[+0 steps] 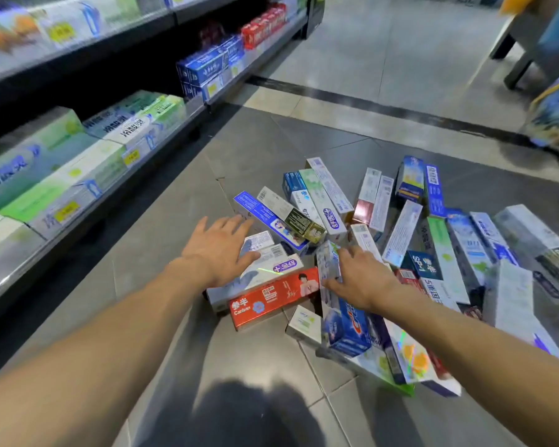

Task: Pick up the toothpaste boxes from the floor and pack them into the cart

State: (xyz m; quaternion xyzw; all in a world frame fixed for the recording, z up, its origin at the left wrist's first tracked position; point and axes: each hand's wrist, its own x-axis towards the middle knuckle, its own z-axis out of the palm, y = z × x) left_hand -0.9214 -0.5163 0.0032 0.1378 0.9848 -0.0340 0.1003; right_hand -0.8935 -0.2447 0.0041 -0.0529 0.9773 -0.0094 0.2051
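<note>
Both hands (left (220, 245), right (359, 279)) on floor-strewn toothpaste boxes (400, 233).

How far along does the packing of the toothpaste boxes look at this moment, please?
Nothing looks packed: no cart is in view, and the pile of toothpaste boxes lies spread on the floor. In hand: the right hand is closing on a pale upright box, while the left hand reaches open above the boxes by the red box. Nearly everything remains.
</note>
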